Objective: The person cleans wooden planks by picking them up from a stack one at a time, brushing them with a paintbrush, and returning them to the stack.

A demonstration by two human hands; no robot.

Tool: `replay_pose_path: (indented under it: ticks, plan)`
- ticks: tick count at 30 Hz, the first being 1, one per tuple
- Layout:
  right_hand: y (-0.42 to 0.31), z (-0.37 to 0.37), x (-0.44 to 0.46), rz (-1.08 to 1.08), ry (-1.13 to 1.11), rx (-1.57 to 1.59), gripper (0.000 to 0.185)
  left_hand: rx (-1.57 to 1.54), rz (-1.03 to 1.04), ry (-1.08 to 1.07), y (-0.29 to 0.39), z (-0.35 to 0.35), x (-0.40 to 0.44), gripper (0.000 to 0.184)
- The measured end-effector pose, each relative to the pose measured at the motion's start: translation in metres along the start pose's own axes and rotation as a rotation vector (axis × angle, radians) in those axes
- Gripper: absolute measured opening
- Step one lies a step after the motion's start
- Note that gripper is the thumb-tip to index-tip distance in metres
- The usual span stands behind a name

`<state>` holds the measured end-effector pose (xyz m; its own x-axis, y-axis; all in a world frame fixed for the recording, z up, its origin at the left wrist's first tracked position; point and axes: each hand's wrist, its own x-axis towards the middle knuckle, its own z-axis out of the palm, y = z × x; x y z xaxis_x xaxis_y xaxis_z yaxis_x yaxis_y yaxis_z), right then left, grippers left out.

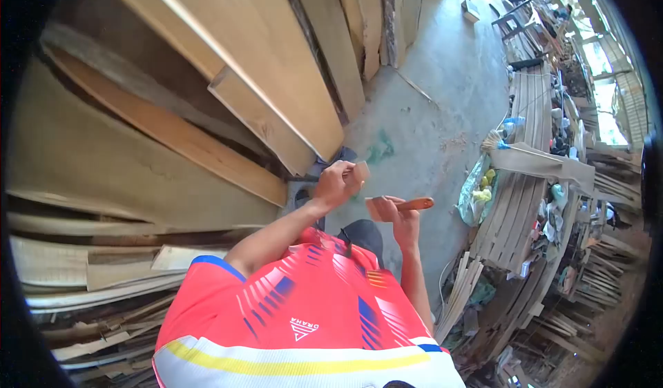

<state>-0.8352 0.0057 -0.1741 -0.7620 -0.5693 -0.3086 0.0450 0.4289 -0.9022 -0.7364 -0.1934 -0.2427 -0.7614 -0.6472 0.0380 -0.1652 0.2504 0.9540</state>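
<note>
My left hand point(336, 185) is closed with its fingers pinched on a small pale-tan flat piece point(361, 172), which looks like wood; its exact kind does not show. To the right, my right hand point(402, 217) is wrapped round what looks like a flat brush point(418, 204). The brush's orange-brown wooden handle points right, with a hole near its tip. Its wide, pale end sticks out on the left side of the fingers. The two held things are close together but apart, above the concrete floor.
Tall wooden boards point(276, 56) lean close on my left, with stacked planks point(55, 257) lower down. On the right lie long slats point(514, 215), a green plastic bag point(473, 198) and clutter. The concrete floor point(449, 63) stretches ahead, with a thin stick point(416, 86) on it.
</note>
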Motion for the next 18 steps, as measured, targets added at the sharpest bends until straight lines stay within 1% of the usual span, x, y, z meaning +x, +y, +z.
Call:
replay_pose_path:
  ticks: [3, 5, 7, 11, 12, 15, 16, 18]
  plan:
    - [-0.028, -0.003, 0.035, 0.02, 0.118, 0.222, 0.026, -0.062, -0.048, -0.022, 0.014, 0.006, 0.056, 0.04]
    - [-0.029, -0.007, 0.059, 0.047, 0.144, 0.223, 0.03, -0.073, -0.099, -0.013, 0.017, 0.013, 0.089, 0.039]
    - [-0.032, -0.019, 0.094, 0.074, 0.145, 0.231, 0.033, -0.035, -0.131, 0.042, 0.02, 0.022, 0.128, 0.038]
    - [-0.036, -0.05, 0.18, 0.139, 0.074, 0.295, 0.036, 0.105, -0.257, 0.208, 0.01, 0.046, 0.206, 0.036]
    - [-0.038, -0.062, 0.208, 0.15, 0.047, 0.312, 0.037, 0.071, -0.331, 0.245, 0.003, 0.055, 0.226, 0.033]
    - [-0.047, -0.096, 0.302, 0.221, -0.017, 0.373, 0.038, -0.037, -0.337, 0.395, -0.03, 0.08, 0.286, 0.031]
    - [-0.046, -0.105, 0.338, 0.232, -0.059, 0.369, 0.038, 0.027, -0.326, 0.438, -0.017, 0.082, 0.307, 0.027]
    - [-0.05, -0.124, 0.416, 0.257, -0.153, 0.347, 0.038, 0.126, -0.353, 0.539, -0.022, 0.097, 0.344, 0.026]
